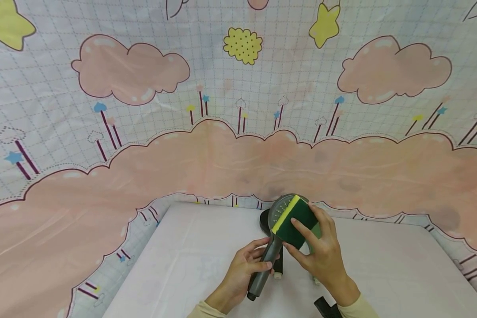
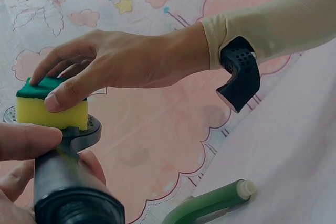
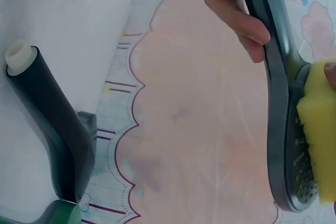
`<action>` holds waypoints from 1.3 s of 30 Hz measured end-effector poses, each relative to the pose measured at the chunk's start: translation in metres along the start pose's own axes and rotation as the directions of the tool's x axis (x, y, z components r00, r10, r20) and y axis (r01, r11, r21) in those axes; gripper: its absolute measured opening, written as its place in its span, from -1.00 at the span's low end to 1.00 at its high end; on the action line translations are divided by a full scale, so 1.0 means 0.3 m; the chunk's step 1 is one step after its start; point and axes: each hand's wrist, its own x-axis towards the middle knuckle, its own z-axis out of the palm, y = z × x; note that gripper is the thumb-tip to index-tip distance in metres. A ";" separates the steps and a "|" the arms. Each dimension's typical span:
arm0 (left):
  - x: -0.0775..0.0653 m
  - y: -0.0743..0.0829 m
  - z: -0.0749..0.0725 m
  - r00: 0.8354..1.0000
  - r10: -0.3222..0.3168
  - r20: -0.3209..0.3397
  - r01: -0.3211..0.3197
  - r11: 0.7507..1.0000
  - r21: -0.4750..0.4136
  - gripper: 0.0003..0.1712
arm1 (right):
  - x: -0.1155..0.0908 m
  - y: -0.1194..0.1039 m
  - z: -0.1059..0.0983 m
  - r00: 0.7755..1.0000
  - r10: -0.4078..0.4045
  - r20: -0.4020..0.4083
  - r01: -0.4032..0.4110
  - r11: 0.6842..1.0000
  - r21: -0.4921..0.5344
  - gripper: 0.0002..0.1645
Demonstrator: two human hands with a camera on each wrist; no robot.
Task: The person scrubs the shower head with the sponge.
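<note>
My left hand [image 1: 246, 267] grips the handle of a grey shower head [image 1: 265, 260], tilted up over the table. In my right hand [image 1: 323, 247] is a sponge [image 1: 298, 223] with a green scouring side and a yellow side. The right wrist view has the sponge's yellow side [image 3: 320, 129] against the nozzle face of the shower head [image 3: 281, 129]. Seen from the left wrist, right thumb and fingers [image 2: 79, 69] pinch the sponge from above, and left fingers [image 2: 31, 142] wrap the handle. The sponge covers part of the nozzle face.
A black shower head [image 3: 52, 124] with a cream end lies on the white table [image 1: 198, 234] behind the hands. Beside it lies a green one [image 2: 210, 203], partly hidden. A black device [image 2: 239, 74] is strapped to the right wrist. Patterned cloth [image 1: 238, 163] rises beyond the table.
</note>
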 end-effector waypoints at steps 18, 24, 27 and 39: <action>0.001 -0.011 0.001 1.000 0.009 0.021 -0.010 1.000 0.030 -0.30 | 0.021 0.023 -0.006 0.998 0.029 -0.061 -0.031 0.999 -0.038 -0.30; 0.007 -0.014 0.003 1.000 0.010 0.011 -0.010 0.999 0.042 -0.30 | 0.028 0.019 -0.004 0.997 0.043 -0.067 -0.045 0.999 -0.021 -0.31; 0.011 -0.017 0.001 1.000 0.006 0.008 -0.007 0.999 0.049 -0.31 | 0.028 0.011 0.003 0.998 0.024 -0.051 -0.025 1.000 -0.009 -0.33; 0.012 -0.022 0.003 0.999 0.021 -0.044 -0.018 0.998 0.067 -0.30 | 0.001 -0.013 0.029 0.999 -0.040 0.027 0.040 0.999 0.006 -0.39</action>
